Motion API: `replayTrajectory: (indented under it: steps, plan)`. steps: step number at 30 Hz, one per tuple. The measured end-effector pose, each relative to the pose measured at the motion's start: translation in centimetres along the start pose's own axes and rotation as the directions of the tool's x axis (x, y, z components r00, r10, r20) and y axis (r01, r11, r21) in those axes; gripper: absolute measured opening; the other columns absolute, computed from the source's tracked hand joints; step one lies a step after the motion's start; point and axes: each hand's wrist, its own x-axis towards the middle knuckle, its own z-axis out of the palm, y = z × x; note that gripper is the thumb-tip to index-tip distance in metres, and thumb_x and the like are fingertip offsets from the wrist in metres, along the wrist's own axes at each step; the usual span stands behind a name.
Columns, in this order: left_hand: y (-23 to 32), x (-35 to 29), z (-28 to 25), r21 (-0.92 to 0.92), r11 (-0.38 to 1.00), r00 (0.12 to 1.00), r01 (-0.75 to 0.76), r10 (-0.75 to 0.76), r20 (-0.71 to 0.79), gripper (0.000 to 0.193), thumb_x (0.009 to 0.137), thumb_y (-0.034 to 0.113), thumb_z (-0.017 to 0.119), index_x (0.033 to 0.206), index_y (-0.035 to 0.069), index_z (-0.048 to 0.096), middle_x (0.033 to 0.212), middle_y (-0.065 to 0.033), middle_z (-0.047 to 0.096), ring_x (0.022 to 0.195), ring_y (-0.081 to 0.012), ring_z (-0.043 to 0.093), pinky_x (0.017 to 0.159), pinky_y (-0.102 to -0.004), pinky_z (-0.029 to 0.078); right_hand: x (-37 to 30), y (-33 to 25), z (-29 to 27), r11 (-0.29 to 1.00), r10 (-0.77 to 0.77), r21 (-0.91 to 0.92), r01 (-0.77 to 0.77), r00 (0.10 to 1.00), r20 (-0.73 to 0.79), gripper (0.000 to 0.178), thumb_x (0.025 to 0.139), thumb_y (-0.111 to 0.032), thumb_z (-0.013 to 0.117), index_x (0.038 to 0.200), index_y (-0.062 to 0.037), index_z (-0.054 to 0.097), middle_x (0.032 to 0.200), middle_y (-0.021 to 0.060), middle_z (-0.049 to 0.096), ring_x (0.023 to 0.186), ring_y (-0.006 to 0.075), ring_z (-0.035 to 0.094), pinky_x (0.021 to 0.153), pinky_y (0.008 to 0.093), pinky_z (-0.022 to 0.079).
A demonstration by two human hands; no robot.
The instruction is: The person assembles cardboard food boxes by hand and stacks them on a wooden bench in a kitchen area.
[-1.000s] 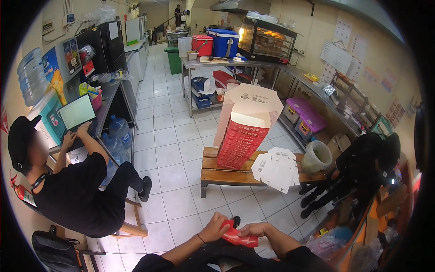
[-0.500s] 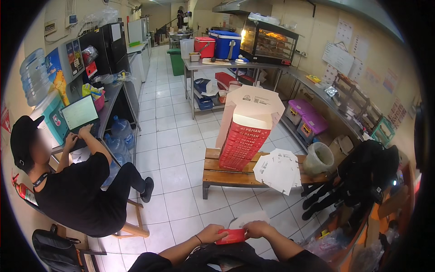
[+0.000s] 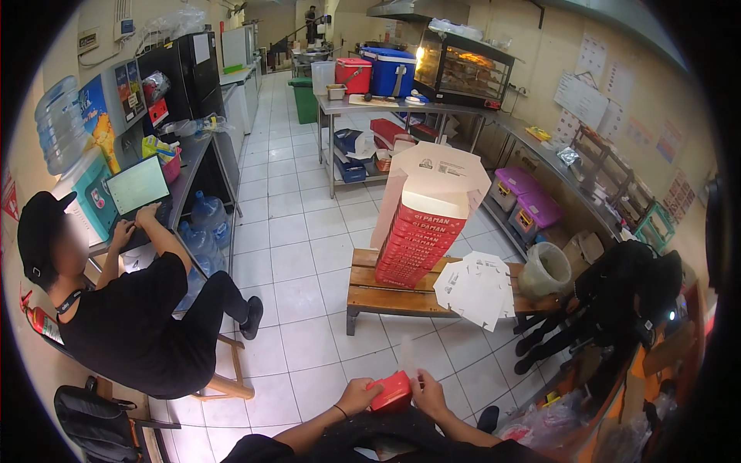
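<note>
Low in front of my body I hold a small red cardboard box (image 3: pixel 392 390), partly folded up. My left hand (image 3: pixel 360 395) is closed around its left side, the thumb on top. At the box's right edge my right hand (image 3: pixel 429 393) has its fingers bent, by a pale flap (image 3: pixel 407 356) that is blurred by motion. Ahead on a wooden bench (image 3: pixel 363 299) stands a tall stack of red boxes (image 3: pixel 421 243), topped by large unfolded card sheets (image 3: pixel 448 174). Right of the stack lie several flat white box blanks (image 3: pixel 476 289), reaching over the bench's front edge.
A person in black (image 3: pixel 127 324) sits at the left, hands at a laptop (image 3: pixel 139 187). A bin with a plastic liner (image 3: pixel 546 268) stands right of the bench. Behind are a steel table (image 3: pixel 340 108), cool boxes (image 3: pixel 390 75) and a lit food display case (image 3: pixel 471 73). Dark clothing (image 3: pixel 625 289) hangs at right.
The red box has turned and now looks more closed up. Its pale flap, which lay spread beyond my hands, now stands as a narrow blur. My right hand has shifted slightly back.
</note>
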Motion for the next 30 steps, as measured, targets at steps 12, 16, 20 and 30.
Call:
replayTrajectory:
  steps: [12,16,20,30]
  plan:
    - [-1.3,-0.2,-0.9,-0.062,0.993,0.991,0.099,-0.092,0.096,0.031,0.078,0.028,0.057,0.064,0.001,0.058,0.053,-0.0012,0.051,0.048,-0.0076,0.045,0.044,-0.0237,0.037,0.0,-1.4,-1.5,0.916,-0.252,-0.147,0.373,0.821,0.512,0.043,0.081,-0.029,0.053,0.119,-0.01,0.046,0.097,0.0205,0.046,0.089,0.0303,0.048,0.082,0.034,0.039]
    - [-0.5,-0.9,-1.3,-0.044,0.991,0.973,0.124,-0.113,0.199,0.03,0.079,0.027,0.056,0.066,0.001,0.059,0.056,0.0002,0.052,0.05,-0.0062,0.044,0.045,-0.022,0.036,0.9,-0.5,-0.7,0.953,-0.216,-0.076,0.292,0.838,0.502,0.052,0.075,-0.033,0.062,0.119,-0.0103,0.046,0.094,0.0169,0.043,0.08,0.0245,0.049,0.074,0.0306,0.042]
    - [-1.7,-0.9,-1.1,0.012,0.995,0.98,0.101,-0.102,0.171,0.029,0.08,0.027,0.055,0.067,0.001,0.059,0.056,0.0005,0.051,0.05,-0.0059,0.044,0.046,-0.0218,0.036,0.2,1.7,1.3,0.995,-0.077,-0.057,0.084,0.989,0.125,0.049,0.073,-0.028,0.066,0.114,-0.0087,0.049,0.098,0.0156,0.04,0.076,0.0208,0.051,0.068,0.0288,0.046]
    - [-2.8,-2.0,-1.3,-0.02,1.0,0.98,0.006,-0.002,0.198,0.026,0.081,0.023,0.054,0.07,0.0,0.058,0.056,0.0016,0.05,0.053,-0.0046,0.042,0.047,-0.0221,0.036,0.3,0.4,0.4,0.971,-0.197,-0.035,0.236,0.875,0.443,0.046,0.076,-0.031,0.063,0.112,-0.0071,0.051,0.101,0.0162,0.038,0.079,0.0224,0.053,0.067,0.0282,0.049]
